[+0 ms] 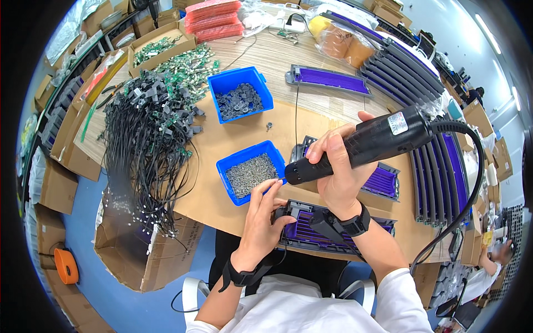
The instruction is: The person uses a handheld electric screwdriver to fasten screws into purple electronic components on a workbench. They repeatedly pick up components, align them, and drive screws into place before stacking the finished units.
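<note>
**While my right hand grips the driver, my left fingertips meet its nose**

Because the black handheld driver (383,134) is bulky, I keep my right hand (338,177) wrapped firmly around its barrel, clamped on it, the body slanting so that the nose points down to the left. My left hand (260,213) reaches up beside that nose, thumb apart from the raised fingertips and above the purple-and-black panel (312,226); whether those fingertips pinch something small, I cannot tell. The panel lies below the driver, at the near edge of the cardboard mat (206,205), and just beyond my left hand is the blue bin (240,200) of small metal screws (250,173).

To do this well, I think I should hold the nose steady, meet it squarely, keep my fingertips off anything that spins, and let the thick cord (480,161) hang slack so it doesn't tug my aim.
</note>
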Demonstrator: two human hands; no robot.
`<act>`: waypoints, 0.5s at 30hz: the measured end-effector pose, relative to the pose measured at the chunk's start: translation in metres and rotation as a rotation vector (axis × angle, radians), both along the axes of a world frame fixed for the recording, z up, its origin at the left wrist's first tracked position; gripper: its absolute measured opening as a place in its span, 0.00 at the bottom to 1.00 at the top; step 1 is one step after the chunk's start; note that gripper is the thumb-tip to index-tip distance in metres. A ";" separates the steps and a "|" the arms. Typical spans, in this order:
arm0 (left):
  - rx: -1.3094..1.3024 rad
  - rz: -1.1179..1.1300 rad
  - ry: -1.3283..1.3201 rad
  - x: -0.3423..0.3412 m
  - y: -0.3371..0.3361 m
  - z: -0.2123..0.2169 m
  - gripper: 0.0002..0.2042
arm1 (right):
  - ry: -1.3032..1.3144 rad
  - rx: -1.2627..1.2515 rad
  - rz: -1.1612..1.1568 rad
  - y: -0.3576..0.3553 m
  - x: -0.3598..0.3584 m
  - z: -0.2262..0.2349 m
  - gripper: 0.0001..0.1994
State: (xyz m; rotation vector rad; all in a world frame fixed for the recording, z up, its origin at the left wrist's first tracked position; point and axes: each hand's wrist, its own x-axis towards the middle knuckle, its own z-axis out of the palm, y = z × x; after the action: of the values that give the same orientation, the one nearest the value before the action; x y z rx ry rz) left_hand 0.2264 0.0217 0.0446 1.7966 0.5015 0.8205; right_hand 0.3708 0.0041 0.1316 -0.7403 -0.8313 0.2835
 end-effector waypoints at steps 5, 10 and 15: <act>0.020 -0.007 -0.002 0.000 0.000 0.000 0.36 | -0.009 -0.001 0.002 0.000 -0.001 0.000 0.29; 0.007 -0.007 -0.007 0.001 0.000 -0.003 0.36 | -0.083 -0.063 -0.011 -0.002 -0.004 0.000 0.28; 0.005 -0.001 -0.007 0.000 -0.001 -0.003 0.36 | -0.062 -0.051 0.001 -0.002 -0.003 -0.005 0.29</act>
State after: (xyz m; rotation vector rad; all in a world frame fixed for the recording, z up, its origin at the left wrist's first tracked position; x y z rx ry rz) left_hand 0.2267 0.0210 0.0421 1.7974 0.4942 0.8277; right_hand 0.3675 0.0021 0.1268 -0.7992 -0.8858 0.2850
